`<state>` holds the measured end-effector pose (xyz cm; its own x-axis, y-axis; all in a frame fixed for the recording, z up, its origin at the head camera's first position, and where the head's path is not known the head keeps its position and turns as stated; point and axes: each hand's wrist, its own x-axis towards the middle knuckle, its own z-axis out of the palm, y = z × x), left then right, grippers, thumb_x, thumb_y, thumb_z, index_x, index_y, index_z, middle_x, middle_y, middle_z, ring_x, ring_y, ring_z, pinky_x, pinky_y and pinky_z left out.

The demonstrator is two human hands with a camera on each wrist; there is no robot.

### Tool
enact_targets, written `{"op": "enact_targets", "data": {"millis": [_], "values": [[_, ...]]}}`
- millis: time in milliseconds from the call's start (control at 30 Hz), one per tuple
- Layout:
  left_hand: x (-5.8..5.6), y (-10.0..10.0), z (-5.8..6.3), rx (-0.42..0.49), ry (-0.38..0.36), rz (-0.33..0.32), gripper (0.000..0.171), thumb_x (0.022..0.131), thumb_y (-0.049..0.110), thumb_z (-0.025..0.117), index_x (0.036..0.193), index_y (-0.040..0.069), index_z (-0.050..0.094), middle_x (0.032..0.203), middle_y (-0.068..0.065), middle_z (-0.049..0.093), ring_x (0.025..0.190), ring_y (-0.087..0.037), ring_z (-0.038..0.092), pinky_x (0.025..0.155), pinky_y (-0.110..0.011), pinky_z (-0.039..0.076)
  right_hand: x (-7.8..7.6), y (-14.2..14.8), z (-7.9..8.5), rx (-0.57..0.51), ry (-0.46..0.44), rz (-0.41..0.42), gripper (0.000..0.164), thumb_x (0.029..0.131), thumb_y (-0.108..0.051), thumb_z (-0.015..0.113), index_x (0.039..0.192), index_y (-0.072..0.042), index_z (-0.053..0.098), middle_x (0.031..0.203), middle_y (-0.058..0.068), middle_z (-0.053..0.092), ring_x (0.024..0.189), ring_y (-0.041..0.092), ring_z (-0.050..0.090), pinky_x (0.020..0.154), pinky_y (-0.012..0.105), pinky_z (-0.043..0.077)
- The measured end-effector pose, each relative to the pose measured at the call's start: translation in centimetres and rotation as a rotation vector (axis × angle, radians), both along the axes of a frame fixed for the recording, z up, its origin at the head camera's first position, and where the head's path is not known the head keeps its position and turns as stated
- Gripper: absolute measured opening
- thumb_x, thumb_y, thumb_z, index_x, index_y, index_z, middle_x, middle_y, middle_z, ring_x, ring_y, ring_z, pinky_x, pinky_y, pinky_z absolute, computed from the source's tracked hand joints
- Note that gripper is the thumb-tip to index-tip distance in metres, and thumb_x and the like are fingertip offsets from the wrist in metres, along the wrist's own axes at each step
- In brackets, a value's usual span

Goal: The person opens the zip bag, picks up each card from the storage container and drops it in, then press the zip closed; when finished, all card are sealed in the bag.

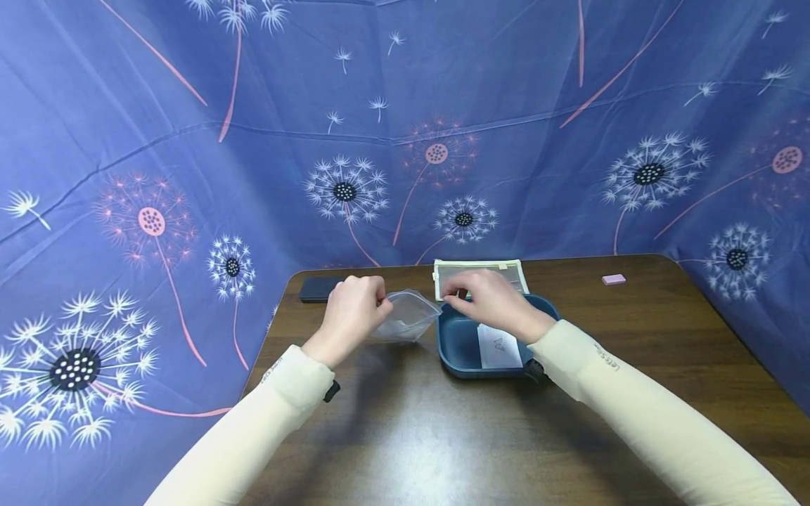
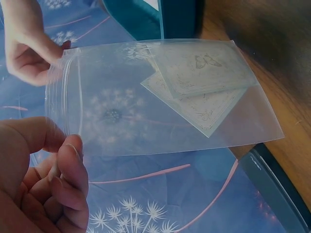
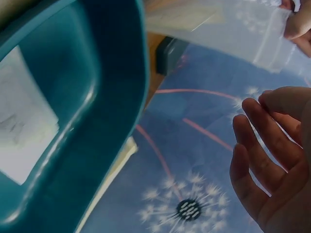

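A clear zip bag (image 2: 112,131) is stretched between the two hands, with its zip end towards them. My left hand (image 1: 356,309) pinches one corner of that end between thumb and finger. At the other corner my right hand (image 1: 492,299) pinches the edge, its remaining fingers loosely bent. Inside the bag lie overlapping pale paper cards (image 2: 204,73), one printed with a butterfly. Below the right hand stands a teal box (image 1: 452,351). White sheets (image 1: 500,349) with a faint drawing lie in the box.
A yellow-edged clear zip pouch (image 1: 514,274) lies behind the box. At the back left is a dark flat case (image 1: 316,289), and a pink block (image 1: 613,280) sits far right. Dandelion-print fabric (image 1: 392,176) hangs round the wooden table (image 1: 380,436).
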<state>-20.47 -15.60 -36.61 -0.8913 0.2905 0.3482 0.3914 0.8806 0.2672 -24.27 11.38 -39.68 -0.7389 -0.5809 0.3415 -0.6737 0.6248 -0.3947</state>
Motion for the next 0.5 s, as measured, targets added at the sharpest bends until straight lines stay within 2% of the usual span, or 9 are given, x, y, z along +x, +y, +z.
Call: {"op": "enact_targets", "data": {"millis": [367,500], "values": [[0.1,0.0,-0.2,0.002,-0.005,-0.002,0.026,0.082,0.006,0.068,0.063,0.016,0.053,0.052,0.006,0.044,0.051,-0.015,0.041,0.050,-0.034,0.033,-1.1,3.6,-2.4,0.098,-0.065,-0.106,0.006,0.097,-0.017,0.073,0.097,-0.020,0.078,0.084,-0.012,0.069,0.071,0.007,0.059,0.067,0.036,0.051],[0.1,0.0,-0.1,0.003,-0.008,-0.001,0.026,0.082,0.006,0.068,0.063,0.016,0.053,0.052,0.006,0.044,0.051,-0.014,0.040,0.050,-0.033,0.033,-1.5,4.9,-3.5,0.138,-0.080,-0.130,0.006,0.096,-0.016,0.073,0.096,-0.019,0.078,0.085,-0.010,0.070,0.073,0.007,0.060,0.068,0.039,0.052]]}}
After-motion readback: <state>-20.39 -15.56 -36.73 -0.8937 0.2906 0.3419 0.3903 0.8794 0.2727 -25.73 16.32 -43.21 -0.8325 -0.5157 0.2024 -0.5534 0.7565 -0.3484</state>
